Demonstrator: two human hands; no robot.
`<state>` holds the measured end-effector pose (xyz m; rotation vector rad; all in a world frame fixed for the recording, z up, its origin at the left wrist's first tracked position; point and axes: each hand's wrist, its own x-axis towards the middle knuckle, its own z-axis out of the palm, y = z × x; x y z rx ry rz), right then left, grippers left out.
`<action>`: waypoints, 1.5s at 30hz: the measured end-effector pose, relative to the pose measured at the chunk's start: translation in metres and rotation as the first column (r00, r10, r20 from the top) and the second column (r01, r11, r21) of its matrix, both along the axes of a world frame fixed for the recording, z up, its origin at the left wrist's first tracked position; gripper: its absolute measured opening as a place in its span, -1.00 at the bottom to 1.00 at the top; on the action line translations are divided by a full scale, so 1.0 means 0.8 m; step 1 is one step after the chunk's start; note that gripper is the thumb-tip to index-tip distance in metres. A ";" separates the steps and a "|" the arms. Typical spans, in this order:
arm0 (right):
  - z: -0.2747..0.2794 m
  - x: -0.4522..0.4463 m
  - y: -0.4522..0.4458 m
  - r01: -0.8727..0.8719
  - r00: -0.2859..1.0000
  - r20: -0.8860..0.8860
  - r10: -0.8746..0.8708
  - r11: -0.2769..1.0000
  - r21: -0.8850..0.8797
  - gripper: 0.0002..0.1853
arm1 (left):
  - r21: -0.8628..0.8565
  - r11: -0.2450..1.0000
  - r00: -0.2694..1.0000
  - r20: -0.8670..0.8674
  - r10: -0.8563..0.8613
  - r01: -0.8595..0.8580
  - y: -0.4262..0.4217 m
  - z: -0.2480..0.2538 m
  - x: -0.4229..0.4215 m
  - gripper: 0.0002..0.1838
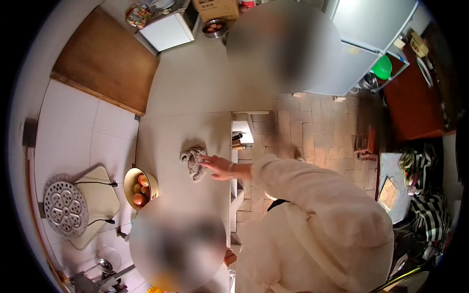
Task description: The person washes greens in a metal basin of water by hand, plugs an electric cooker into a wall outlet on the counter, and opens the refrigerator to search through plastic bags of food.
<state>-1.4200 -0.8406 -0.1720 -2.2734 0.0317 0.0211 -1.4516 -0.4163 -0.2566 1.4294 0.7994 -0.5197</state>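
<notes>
On the pale countertop (188,102), a crumpled grey-brown cloth (195,163) lies in a heap. My right hand (218,167) reaches over the counter's edge, its fingers stretched out and apart, with the tips on the cloth's near side. Lower down, my left hand (229,257) shows only in part at the counter's edge. A blurred round patch covers the area beside it, so its fingers and anything in them are hidden.
A bowl of round produce (138,189) stands by the tiled wall. Wall-hung items include a perforated steamer plate (66,209) and a cutting board (103,188). An open drawer (243,132) holds handled tools. A pot (214,29) and a cardboard box (215,8) stand at the far end.
</notes>
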 end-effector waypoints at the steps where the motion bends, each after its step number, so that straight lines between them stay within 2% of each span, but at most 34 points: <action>1: -0.019 -0.035 -0.014 0.052 0.990 0.131 -0.060 0.996 0.067 -0.28 | 0.046 0.999 1.000 -0.031 0.006 -0.005 0.003 0.002 0.002 -0.49; 2: -0.041 -0.077 -0.030 0.093 0.959 0.255 -0.127 0.986 0.141 -0.32 | 0.090 0.996 0.998 -0.064 0.016 -0.010 0.001 0.004 0.002 -0.47; 3: -0.047 -0.123 -0.049 0.198 0.959 0.154 -0.237 0.953 0.230 -0.40 | 0.135 0.991 0.995 -0.093 0.024 -0.011 0.004 0.006 -0.003 -0.45; 4: -0.066 -0.167 -0.072 0.293 0.946 0.095 -0.311 0.942 0.163 -0.44 | 0.183 0.983 0.988 -0.146 0.046 -0.019 0.000 0.002 -0.016 -0.43; 5: -0.083 -0.220 -0.095 0.414 0.906 -0.048 -0.421 0.852 0.320 -0.46 | 0.228 0.973 0.982 -0.179 0.060 -0.018 0.002 0.000 -0.028 -0.41; 6: -0.153 -0.273 -0.120 0.450 0.835 0.297 -0.464 0.885 0.117 -0.52 | 0.261 0.965 0.979 -0.197 0.055 -0.002 -0.004 0.002 -0.035 -0.40; 7: -0.178 -0.327 -0.152 0.508 0.756 0.562 -0.334 0.842 -0.182 -0.58 | 0.283 0.958 0.977 -0.210 0.029 0.032 -0.011 0.007 -0.034 -0.38; 8: -0.156 -0.384 -0.168 0.659 0.737 0.069 -0.672 0.738 0.143 -0.66 | 0.305 0.950 0.975 -0.222 0.004 0.066 -0.016 0.011 -0.032 -0.36; 11: -0.172 -0.518 -0.222 0.875 0.481 -0.051 -0.875 0.476 0.085 -0.67 | 0.430 0.874 0.959 -0.256 -0.123 0.227 -0.034 0.030 -0.033 -0.32; 12: -0.167 -0.554 -0.235 0.929 0.369 -0.207 -0.906 0.353 0.110 -0.67 | 0.470 0.843 0.955 -0.252 -0.157 0.262 -0.049 0.044 -0.037 -0.30; 13: -0.190 -0.593 -0.249 0.952 0.301 -0.244 -0.922 0.306 0.018 -0.68 | 0.510 0.808 0.950 -0.250 -0.189 0.295 -0.065 0.059 -0.042 -0.28; 14: -0.198 -0.620 -0.258 0.970 0.226 -0.290 -0.930 0.243 -0.024 -0.71 | 0.592 0.803 0.969 -0.234 0.082 0.075 -0.095 0.057 -0.039 -0.26; 15: -0.200 -0.639 -0.267 0.982 0.174 -0.304 -0.937 0.187 -0.015 -0.75 | 0.620 0.781 0.996 -0.088 -0.021 0.071 -0.121 0.063 -0.046 -0.32; 16: -0.215 -0.657 -0.275 0.984 0.174 -0.367 -0.914 0.179 0.023 -0.76 | 0.695 0.707 0.990 -0.055 -0.127 0.130 -0.148 0.071 -0.053 -0.36; 17: -0.237 -0.673 -0.281 0.984 0.179 -0.428 -0.886 0.171 0.058 -0.76 | 0.771 0.613 0.973 -0.034 -0.228 0.170 -0.174 0.079 -0.060 -0.38; 18: -0.260 -0.687 -0.290 0.983 0.185 -0.485 -0.854 0.159 0.094 -0.77 | 0.860 0.436 0.942 -0.136 -0.307 0.266 -0.204 0.085 -0.057 -0.40; 19: -0.258 -0.681 -0.303 0.984 0.150 -0.676 -0.722 0.041 0.174 -0.79 | 0.954 0.205 0.888 -0.108 -0.446 0.219 -0.256 0.099 -0.073 -0.43; 20: -0.262 -0.672 -0.312 0.973 0.187 -0.730 -0.657 0.019 0.232 -0.79 | 0.980 0.159 0.827 -0.008 -0.562 0.117 -0.291 0.092 -0.089 -0.41; 22: -0.274 -0.639 -0.339 0.956 0.262 -0.806 -0.531 0.025 0.294 -0.79 | 0.991 0.122 0.522 0.079 -0.849 0.047 -0.360 0.096 -0.110 -0.36; 24: -0.300 -0.591 -0.367 0.930 0.364 -0.823 -0.436 0.123 0.347 -0.79 | 0.955 0.283 0.285 0.248 -0.926 0.087 -0.464 0.128 -0.129 -0.33; 25: -0.310 -0.563 -0.382 0.912 0.398 -0.824 -0.405 0.078 0.402 -0.80 | 0.952 0.273 0.184 0.246 -0.952 0.138 -0.512 0.146 -0.131 -0.33; 26: -0.331 -0.534 -0.399 0.912 0.408 -0.826 -0.388 0.130 0.389 -0.81 | 0.948 0.257 0.079 0.247 -0.966 0.187 -0.557 0.161 -0.129 -0.33; 27: -0.357 -0.503 -0.419 0.909 0.417 -0.829 -0.374 0.184 0.374 -0.82 | 0.962 0.168 0.020 0.168 -0.986 0.215 -0.599 0.172 -0.122 -0.33; 28: -0.376 -0.476 -0.435 0.902 0.425 -0.832 -0.356 0.239 0.359 -0.83 | 0.906 0.293 0.015 0.303 -0.953 0.305 -0.649 0.183 -0.120 -0.37; 30: -0.400 -0.413 -0.455 0.864 0.434 -0.826 -0.360 -0.091 0.494 -0.84 | 0.931 0.202 -0.135 0.252 -0.958 0.305 -0.716 0.177 -0.086 -0.39; 31: -0.415 -0.379 -0.474 0.806 0.436 -0.822 -0.367 -0.246 0.538 -0.85 | 0.929 0.200 -0.179 0.264 -0.948 0.312 -0.749 0.163 -0.069 -0.39; 33: -0.395 -0.313 -0.505 0.810 0.380 -0.845 -0.375 -0.306 0.500 -0.87 | 0.927 0.187 -0.252 0.276 -0.928 0.326 -0.798 0.133 -0.039 -0.39; 35: -0.402 -0.263 -0.527 0.712 0.486 -0.802 -0.347 -0.375 0.594 -0.87 | 0.924 0.172 -0.277 0.273 -0.921 0.340 -0.842 0.107 -0.021 -0.39; 36: -0.440 -0.241 -0.525 0.688 0.529 -0.797 -0.292 -0.403 0.604 -0.87 | 0.918 0.176 -0.275 0.282 -0.919 0.356 -0.856 0.094 -0.016 -0.39; 38: -0.519 -0.194 -0.520 0.640 0.618 -0.766 -0.176 -0.454 0.620 -0.87 | 0.838 0.253 -0.104 0.342 -0.934 0.483 -0.868 0.058 -0.007 -0.40; 40: -0.534 -0.158 -0.520 0.706 0.585 -0.792 -0.175 -0.370 0.604 -0.87 | 0.781 0.407 0.077 0.424 -0.902 0.474 -0.873 0.020 -0.010 -0.45; 42: -0.551 -0.136 -0.510 0.717 0.602 -0.782 -0.161 -0.323 0.618 -0.86 | 0.833 0.455 0.096 0.450 -0.888 0.315 -0.871 -0.005 -0.012 -0.43; 44: -0.587 -0.114 -0.503 0.678 0.658 -0.740 -0.139 -0.318 0.663 -0.86 | 0.934 0.327 0.034 0.325 -0.945 0.143 -0.885 -0.015 -0.018 -0.40; 45: -0.595 -0.107 -0.502 0.673 0.667 -0.725 -0.174 -0.278 0.686 -0.86 | 0.942 0.317 0.090 0.308 -0.947 0.109 -0.881 -0.018 -0.018 -0.42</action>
